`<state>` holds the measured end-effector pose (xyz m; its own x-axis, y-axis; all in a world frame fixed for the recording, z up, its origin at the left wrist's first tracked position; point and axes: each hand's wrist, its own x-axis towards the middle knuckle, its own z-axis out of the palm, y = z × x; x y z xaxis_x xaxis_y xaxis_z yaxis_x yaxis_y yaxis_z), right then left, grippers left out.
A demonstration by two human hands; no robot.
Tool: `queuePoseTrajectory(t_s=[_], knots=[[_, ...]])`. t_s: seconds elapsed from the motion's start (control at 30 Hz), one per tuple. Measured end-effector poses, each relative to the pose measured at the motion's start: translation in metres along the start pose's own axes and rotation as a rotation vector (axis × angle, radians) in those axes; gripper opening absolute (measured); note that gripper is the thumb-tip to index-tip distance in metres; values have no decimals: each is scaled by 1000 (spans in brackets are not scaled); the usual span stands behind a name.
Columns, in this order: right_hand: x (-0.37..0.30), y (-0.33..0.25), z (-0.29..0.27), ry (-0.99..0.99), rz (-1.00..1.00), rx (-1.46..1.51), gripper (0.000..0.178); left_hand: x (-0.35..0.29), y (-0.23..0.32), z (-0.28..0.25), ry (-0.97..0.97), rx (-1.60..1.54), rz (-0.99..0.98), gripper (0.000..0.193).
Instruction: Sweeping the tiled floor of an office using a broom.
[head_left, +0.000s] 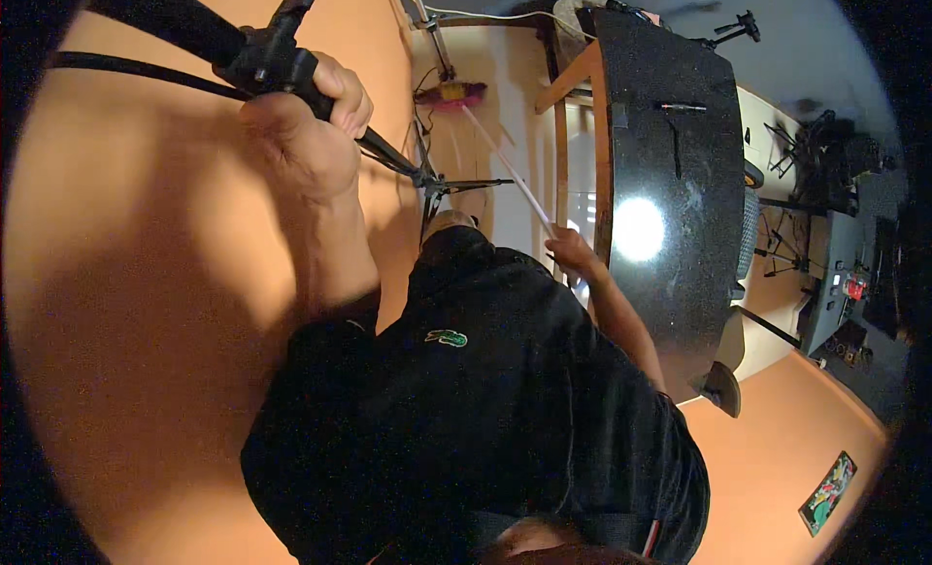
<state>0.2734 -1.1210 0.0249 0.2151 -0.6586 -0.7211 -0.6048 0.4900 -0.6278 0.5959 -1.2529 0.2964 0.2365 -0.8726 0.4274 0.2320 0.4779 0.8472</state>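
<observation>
My left hand (309, 138) is closed round the black pole of a tripod stand (383, 152), just below its clamp. The stand's spread legs reach the floor near the orange wall. Lower down to the right, my right hand (575, 252) grips the pale handle of a broom (510, 167). The handle slants away to the broom head (451, 94), which has pinkish-red and dark bristles and rests on the floor. My right fingers are partly hidden from view.
Beside my right arm stands a dark glossy table (670, 283) with a wooden frame and a thin pen-like object (682, 107) on it. The orange wall (146, 303) lies close on my left. A white cable (485, 16) runs along the far floor. A desk (833, 274) stands at the far right.
</observation>
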Motion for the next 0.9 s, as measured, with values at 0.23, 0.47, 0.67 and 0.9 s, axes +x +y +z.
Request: queuePoseTrajectory(t_s=[0.23,0.47,0.67,0.9], knots=[[-83,57,-47,245,-40,-1008,36,0,-8,-4,-60,-79,32,58],[-174,-27,-63,166,305,-828,36,-3,-62,-15,30,-104,-15,45],[-177,-12,-30,265,322,-527,34,0,-82,-21,22,6,38,57],[-90,-13,-4,298,184,-393,31,0,-68,-7,19,42,42,69]])
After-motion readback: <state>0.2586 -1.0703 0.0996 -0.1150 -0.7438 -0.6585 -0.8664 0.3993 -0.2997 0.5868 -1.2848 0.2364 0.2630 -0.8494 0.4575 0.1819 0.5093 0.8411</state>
